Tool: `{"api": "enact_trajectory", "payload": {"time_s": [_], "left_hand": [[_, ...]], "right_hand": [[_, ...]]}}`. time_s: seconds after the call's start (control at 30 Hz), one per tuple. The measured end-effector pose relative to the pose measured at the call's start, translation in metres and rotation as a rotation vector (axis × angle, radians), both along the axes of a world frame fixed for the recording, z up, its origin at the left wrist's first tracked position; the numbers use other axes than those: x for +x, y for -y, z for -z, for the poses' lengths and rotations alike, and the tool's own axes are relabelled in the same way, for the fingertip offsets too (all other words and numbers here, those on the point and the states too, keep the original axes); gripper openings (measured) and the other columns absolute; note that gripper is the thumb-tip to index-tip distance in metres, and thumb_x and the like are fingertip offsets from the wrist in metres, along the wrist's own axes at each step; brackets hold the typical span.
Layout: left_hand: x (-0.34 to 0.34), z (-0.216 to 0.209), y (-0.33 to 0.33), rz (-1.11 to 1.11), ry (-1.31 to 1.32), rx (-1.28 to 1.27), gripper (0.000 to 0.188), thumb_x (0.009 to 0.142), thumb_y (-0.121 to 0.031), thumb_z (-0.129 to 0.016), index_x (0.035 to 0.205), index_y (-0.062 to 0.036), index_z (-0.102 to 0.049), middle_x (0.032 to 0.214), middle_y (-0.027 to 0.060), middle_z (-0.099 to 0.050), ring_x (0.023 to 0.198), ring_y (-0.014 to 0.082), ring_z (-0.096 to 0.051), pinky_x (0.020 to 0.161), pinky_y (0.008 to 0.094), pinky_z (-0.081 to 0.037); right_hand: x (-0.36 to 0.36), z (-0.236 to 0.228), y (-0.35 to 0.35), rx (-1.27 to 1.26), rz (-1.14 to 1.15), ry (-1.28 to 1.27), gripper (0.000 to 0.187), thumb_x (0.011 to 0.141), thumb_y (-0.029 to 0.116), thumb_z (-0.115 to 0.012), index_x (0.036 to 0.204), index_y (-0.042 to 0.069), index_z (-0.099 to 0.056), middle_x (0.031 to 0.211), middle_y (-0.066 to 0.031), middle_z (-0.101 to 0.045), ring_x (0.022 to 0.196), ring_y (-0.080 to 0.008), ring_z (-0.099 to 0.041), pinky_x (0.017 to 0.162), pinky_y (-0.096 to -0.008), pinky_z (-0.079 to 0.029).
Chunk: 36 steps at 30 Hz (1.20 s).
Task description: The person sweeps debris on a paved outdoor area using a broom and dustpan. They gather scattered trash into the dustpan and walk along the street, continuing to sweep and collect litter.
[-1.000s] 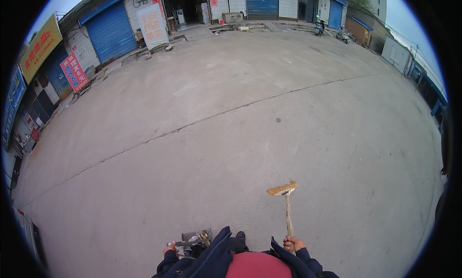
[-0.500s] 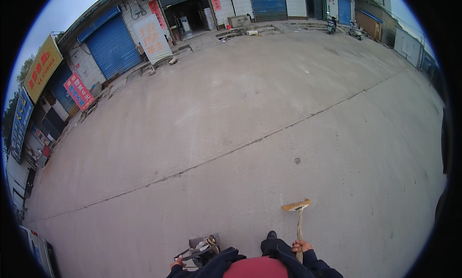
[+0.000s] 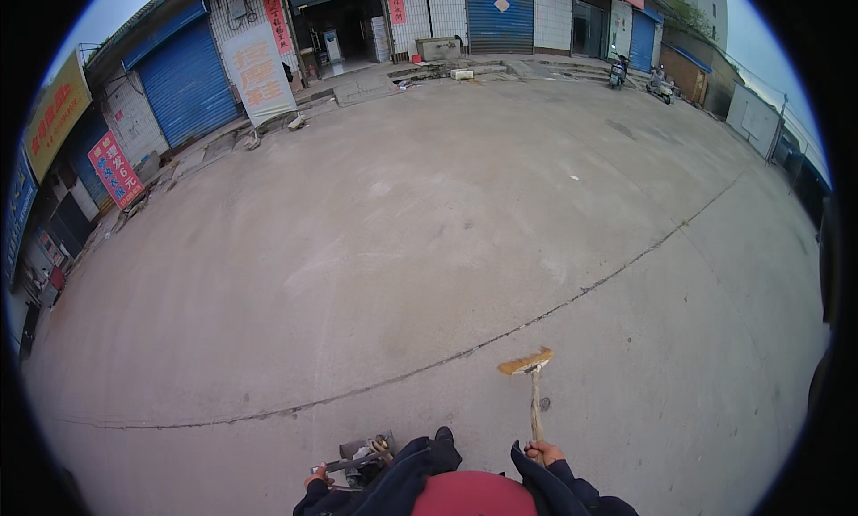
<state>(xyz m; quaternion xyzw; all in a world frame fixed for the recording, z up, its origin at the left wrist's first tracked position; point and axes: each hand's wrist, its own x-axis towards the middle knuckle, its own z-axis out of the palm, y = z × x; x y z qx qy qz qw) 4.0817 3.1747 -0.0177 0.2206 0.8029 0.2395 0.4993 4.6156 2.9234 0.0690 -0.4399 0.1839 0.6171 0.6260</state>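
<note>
On the right, my right hand [image 3: 543, 453] is wrapped round the pale handle of a broom [image 3: 535, 404]. Its yellowish bristle head points away from me, at or just above the concrete. Low on the left, my left hand [image 3: 319, 477] grips the handle of a grey dustpan [image 3: 351, 449]. Inside the pan lies mixed litter, some of it pale and some brown; the pieces are too small to name. My dark sleeve and leg cover part of the pan. One dark shoe shows beside it.
A long crack [image 3: 465, 351] crosses the concrete yard ahead. Beyond are shopfronts with blue roller shutters [image 3: 186, 80], a leaning white sign board [image 3: 259, 74] and a red sign [image 3: 114, 169]. Two scooters [image 3: 618, 71] stand at the far right. A small white scrap [image 3: 574, 177] lies on the ground.
I have stepped forward; the crack and a dark spot on the ground are nearer. The broom head has moved left and farther out. Both hands keep their holds.
</note>
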Motion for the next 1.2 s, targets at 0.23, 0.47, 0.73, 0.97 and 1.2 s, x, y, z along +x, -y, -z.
{"api": "enact_trajectory", "payload": {"time_s": [0.23,0.47,0.73,0.97,1.2], "left_hand": [[0.140,-0.017,-0.249,0.027,0.043,0.011,0.045,0.081,-0.045,-0.074,0.079,-0.0026,-0.057,0.069,0.0102,-0.055,0.066,0.0283,-0.064,0.051,0.0483,-0.056],[0.263,-0.017,-0.447,0.081,0.045,-0.001,0.044,0.080,-0.044,-0.075,0.083,-0.0033,-0.057,0.066,0.0082,-0.051,0.074,0.0297,-0.064,0.060,0.0510,-0.057],[0.432,-0.056,-0.690,-0.052,0.031,0.031,0.043,0.080,-0.044,-0.074,0.075,-0.0046,-0.057,0.064,0.0068,-0.051,0.068,0.0257,-0.062,0.057,0.0479,-0.059],[0.567,-0.012,-0.954,-0.059,-0.027,0.018,0.040,0.082,-0.043,-0.071,0.074,-0.0078,-0.055,0.064,0.0051,-0.050,0.062,0.0254,-0.062,0.055,0.0506,-0.056],[0.715,-0.032,-1.203,-0.060,-0.043,-0.071,0.044,0.076,-0.043,-0.077,0.080,-0.0032,-0.059,0.068,0.0090,-0.056,0.066,0.0272,-0.064,0.053,0.0451,-0.056]], "right_hand": [[0.119,-0.018,-0.216,-0.093,0.076,0.017,0.011,0.090,0.008,-0.051,0.090,-0.002,-0.051,0.070,-0.0092,-0.051,0.055,-0.0162,-0.046,0.050,-0.0324,-0.041],[0.275,0.032,-0.474,-0.124,0.096,-0.070,0.016,0.091,0.013,-0.048,0.087,-0.002,-0.050,0.061,-0.0051,-0.044,0.053,-0.0159,-0.042,0.051,-0.0305,-0.040],[0.438,-0.020,-0.720,-0.048,-0.107,0.001,0.014,0.091,0.013,-0.052,0.088,-0.001,-0.052,0.064,-0.0050,-0.048,0.055,-0.0159,-0.045,0.052,-0.0296,-0.041],[0.564,0.020,-0.948,0.047,-0.093,-0.052,0.012,0.090,0.013,-0.054,0.088,0.001,-0.052,0.065,-0.0045,-0.049,0.056,-0.0159,-0.045,0.052,-0.0298,-0.041],[0.698,0.016,-1.184,0.139,0.077,-0.283,0.010,0.090,0.009,-0.052,0.090,-0.001,-0.051,0.074,-0.0080,-0.051,0.059,-0.0150,-0.047,0.052,-0.0308,-0.042]]}}
